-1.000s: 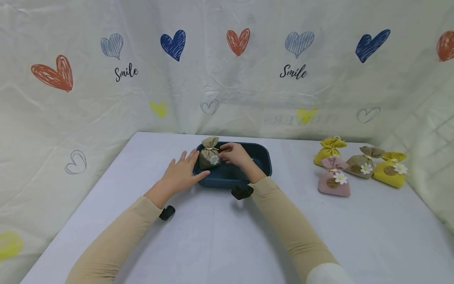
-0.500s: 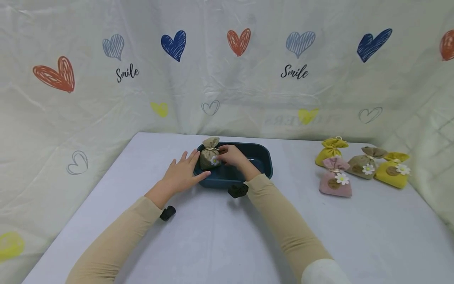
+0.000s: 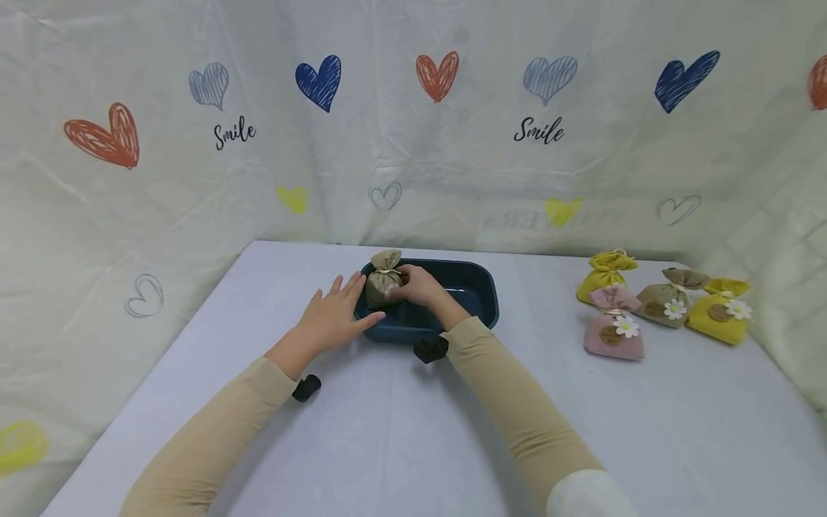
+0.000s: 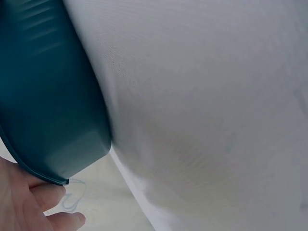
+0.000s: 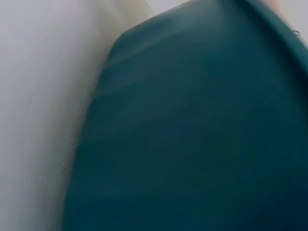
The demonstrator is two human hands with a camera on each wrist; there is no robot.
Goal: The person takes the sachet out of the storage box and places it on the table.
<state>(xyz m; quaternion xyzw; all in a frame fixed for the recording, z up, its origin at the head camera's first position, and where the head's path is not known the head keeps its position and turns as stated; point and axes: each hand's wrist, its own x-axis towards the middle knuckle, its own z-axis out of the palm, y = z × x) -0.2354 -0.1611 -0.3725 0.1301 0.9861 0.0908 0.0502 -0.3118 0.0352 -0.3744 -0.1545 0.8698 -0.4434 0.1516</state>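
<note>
A small olive-brown drawstring pouch [image 3: 380,286] stands upright at the left end of a dark teal basin [image 3: 474,276], its neck tied with a light string. My right hand [image 3: 423,289] reaches over the basin and grips the pouch from its right side. The thumb covers most of the white flower on its front. My left hand [image 3: 332,312] has its fingers spread and touches the basin's left rim, also visible in the left wrist view, where the fingers [image 4: 48,195] lie against the rim. In the right wrist view the basin's outer wall [image 5: 192,125] fills most of the picture.
On the right of the white table [image 3: 362,431] sit two yellow pouches [image 3: 606,269] [image 3: 718,316], a pink pouch [image 3: 614,334] and a brown pouch [image 3: 665,298]. A pale curtain [image 3: 452,165] printed with hearts hangs behind the table.
My right hand has moved left from the pouch's edge and closed further round it, with the thumb now over the flower. The left hand stays at the rim.
</note>
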